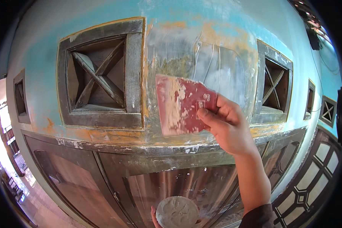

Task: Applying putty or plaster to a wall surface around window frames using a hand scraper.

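Note:
My right hand (226, 123) is raised in front of the wall, thumb and fingers closed on a flat dark red putty spreader (186, 108). Pale putty is smeared thickly along the spreader's left side and spotted over the rest. Behind it, a grey patch of wet-looking filler (226, 64) with raised ridges covers the wall between two vents. Low in the view, my left hand (154, 217) holds a round container of grey putty (177, 212) by its side. Only a few of its fingers show; the container's underside is out of sight.
Wooden vents with crossed slats, a large one (98, 74) left and another (273, 85) right, sit in the blue, orange-stained wall. Below runs a worn wooden ledge (163, 149) above glazed brown doors (76, 178). A panelled door (307, 190) stands at far right.

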`<action>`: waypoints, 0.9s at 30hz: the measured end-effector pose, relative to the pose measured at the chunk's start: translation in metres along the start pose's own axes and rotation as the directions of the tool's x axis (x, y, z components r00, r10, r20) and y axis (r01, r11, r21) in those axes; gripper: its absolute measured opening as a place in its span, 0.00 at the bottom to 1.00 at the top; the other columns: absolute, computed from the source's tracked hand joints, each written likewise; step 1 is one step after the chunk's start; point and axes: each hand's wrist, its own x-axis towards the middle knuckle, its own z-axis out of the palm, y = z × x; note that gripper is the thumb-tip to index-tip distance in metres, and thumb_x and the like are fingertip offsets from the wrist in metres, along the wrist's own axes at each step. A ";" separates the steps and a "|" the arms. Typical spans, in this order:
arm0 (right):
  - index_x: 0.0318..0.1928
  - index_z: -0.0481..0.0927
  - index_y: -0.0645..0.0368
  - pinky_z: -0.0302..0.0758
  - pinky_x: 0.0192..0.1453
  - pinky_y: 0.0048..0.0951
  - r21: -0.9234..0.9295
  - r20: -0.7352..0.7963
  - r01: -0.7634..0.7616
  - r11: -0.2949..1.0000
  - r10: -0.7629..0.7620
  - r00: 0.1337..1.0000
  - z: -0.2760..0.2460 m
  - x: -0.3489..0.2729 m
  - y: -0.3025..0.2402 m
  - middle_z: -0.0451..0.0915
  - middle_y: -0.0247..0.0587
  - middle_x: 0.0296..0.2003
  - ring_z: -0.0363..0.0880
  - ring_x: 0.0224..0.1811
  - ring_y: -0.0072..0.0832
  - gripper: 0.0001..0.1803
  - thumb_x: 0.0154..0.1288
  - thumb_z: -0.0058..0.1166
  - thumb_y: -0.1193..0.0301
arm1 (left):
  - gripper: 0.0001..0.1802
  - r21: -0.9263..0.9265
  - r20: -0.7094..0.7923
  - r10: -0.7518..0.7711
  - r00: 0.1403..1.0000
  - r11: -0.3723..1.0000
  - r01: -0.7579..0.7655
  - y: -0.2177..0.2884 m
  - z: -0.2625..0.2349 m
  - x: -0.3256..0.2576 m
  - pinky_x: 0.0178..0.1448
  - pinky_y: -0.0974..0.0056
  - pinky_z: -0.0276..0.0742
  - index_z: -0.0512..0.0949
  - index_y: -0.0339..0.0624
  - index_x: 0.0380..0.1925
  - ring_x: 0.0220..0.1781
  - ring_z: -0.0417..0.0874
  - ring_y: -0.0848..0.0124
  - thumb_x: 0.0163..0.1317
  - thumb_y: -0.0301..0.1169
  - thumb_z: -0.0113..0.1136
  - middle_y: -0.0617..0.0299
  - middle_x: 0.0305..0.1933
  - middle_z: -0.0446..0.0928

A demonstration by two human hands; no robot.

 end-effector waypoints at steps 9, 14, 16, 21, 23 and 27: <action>0.69 0.72 0.62 0.68 0.74 0.50 -0.852 0.508 0.486 -0.194 -0.530 0.679 0.046 0.049 0.043 0.73 0.56 0.65 0.70 0.70 0.54 0.31 0.63 0.56 0.78 | 0.57 -0.018 0.052 -0.084 0.995 0.996 0.085 0.002 0.021 -0.002 0.75 0.27 0.58 0.58 0.55 0.78 0.78 0.59 0.38 0.57 0.80 0.38 0.47 0.80 0.58; 0.70 0.71 0.60 0.64 0.76 0.56 -0.896 0.444 0.372 -0.243 -0.484 0.754 0.054 0.053 0.086 0.65 0.53 0.72 0.61 0.75 0.57 0.31 0.66 0.56 0.73 | 0.57 0.008 0.008 -0.069 0.998 0.998 0.068 0.011 0.022 0.005 0.75 0.27 0.58 0.59 0.55 0.78 0.78 0.59 0.38 0.57 0.81 0.39 0.46 0.80 0.58; 0.69 0.71 0.62 0.65 0.75 0.56 -0.912 0.408 0.332 -0.240 -0.464 0.786 0.061 0.043 0.089 0.66 0.54 0.71 0.63 0.74 0.58 0.30 0.66 0.57 0.72 | 0.58 0.012 -0.015 -0.051 0.999 0.999 0.051 0.013 0.021 0.004 0.75 0.27 0.58 0.59 0.55 0.78 0.78 0.59 0.37 0.56 0.81 0.39 0.46 0.79 0.58; 0.68 0.71 0.62 0.66 0.74 0.56 -0.912 0.406 0.339 -0.232 -0.387 0.828 0.065 0.024 0.090 0.67 0.54 0.70 0.65 0.73 0.58 0.30 0.67 0.56 0.70 | 0.58 0.023 -0.071 -0.025 0.997 0.999 0.026 0.016 0.019 0.001 0.75 0.27 0.59 0.59 0.55 0.77 0.78 0.59 0.37 0.56 0.81 0.39 0.45 0.79 0.58; 0.68 0.72 0.62 0.66 0.74 0.56 -0.906 0.412 0.338 -0.254 -0.349 0.842 0.063 0.011 0.092 0.68 0.54 0.70 0.65 0.73 0.58 0.29 0.68 0.56 0.69 | 0.57 0.026 -0.079 -0.007 0.997 1.000 0.009 0.018 0.017 0.001 0.75 0.27 0.59 0.60 0.55 0.77 0.78 0.60 0.37 0.56 0.81 0.39 0.45 0.79 0.58; 0.68 0.73 0.62 0.66 0.74 0.55 -0.895 0.435 0.376 -0.241 -0.272 0.859 0.062 -0.023 0.108 0.68 0.54 0.70 0.65 0.73 0.57 0.28 0.70 0.55 0.66 | 0.55 0.046 -0.118 0.062 0.991 0.997 -0.057 0.023 0.012 -0.001 0.73 0.27 0.61 0.63 0.54 0.76 0.76 0.63 0.38 0.60 0.79 0.37 0.47 0.78 0.61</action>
